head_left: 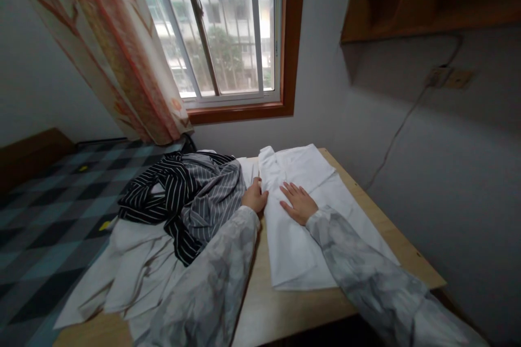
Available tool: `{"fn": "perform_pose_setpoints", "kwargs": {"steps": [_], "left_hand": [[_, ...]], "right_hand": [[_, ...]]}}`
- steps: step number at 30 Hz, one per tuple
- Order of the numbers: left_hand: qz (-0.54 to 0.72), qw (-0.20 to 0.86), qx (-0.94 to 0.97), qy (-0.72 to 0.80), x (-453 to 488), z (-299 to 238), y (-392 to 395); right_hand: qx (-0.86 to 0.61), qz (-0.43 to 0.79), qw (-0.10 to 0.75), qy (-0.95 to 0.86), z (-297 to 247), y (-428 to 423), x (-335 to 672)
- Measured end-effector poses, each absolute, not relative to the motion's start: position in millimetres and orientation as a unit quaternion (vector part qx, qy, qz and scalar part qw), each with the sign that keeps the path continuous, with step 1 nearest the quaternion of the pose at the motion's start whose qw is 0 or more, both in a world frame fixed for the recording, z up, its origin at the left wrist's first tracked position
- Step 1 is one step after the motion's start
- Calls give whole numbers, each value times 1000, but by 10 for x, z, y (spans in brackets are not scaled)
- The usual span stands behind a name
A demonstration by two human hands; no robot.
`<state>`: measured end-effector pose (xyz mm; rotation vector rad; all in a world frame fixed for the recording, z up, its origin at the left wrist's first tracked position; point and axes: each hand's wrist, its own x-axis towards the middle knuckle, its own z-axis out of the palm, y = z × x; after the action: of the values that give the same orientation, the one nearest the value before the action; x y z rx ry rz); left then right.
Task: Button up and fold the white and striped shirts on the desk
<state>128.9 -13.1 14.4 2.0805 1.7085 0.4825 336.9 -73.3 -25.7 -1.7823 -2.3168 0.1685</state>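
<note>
A white shirt [299,249] lies partly folded on the wooden table [391,238], collar toward the window. My right hand [299,203] rests flat on the shirt's middle, fingers stretched out and open. My left hand [255,196] has its fingers curled at the shirt's left edge, gripping the folded cloth there. Both arms wear grey mottled sleeves. Just left of my left hand lies a heap of black and grey striped garments [189,195].
More white cloth [134,276] spreads under the striped heap at the table's left. A bed with a checked cover [49,211] stands to the left. Behind are a window [220,27], a patterned curtain [122,49], and a wooden shelf [427,0] on the right wall.
</note>
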Motion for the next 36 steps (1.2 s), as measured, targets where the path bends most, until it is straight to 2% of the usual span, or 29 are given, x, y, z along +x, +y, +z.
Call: {"fn": "perform_pose_setpoints", "kwargs": {"steps": [5, 9, 12, 14, 24, 30, 34, 36], "left_hand": [[179, 106, 742, 637, 1250, 213, -26], [150, 10, 831, 535, 1219, 151, -277], [119, 24, 916, 382, 1160, 0, -532], [105, 46, 937, 331, 1100, -99, -644], [79, 59, 965, 242, 910, -153, -792], [82, 125, 956, 252, 888, -26, -766], [152, 110, 882, 431, 836, 127, -670], [139, 109, 825, 536, 792, 196, -614]], "right_hand": [[-587, 97, 105, -797, -206, -474, 3305], [-583, 102, 91, -801, -266, -639, 3661], [-582, 78, 93, -804, -380, -904, 4015], [-590, 65, 98, -799, -455, -1061, 4223], [-665, 31, 118, -737, -616, -1221, 4595], [-684, 17, 112, -720, -692, -1420, 4530], [-678, -10, 132, -723, -783, -1643, 4528], [-676, -14, 139, -724, -795, -1720, 4526]]}}
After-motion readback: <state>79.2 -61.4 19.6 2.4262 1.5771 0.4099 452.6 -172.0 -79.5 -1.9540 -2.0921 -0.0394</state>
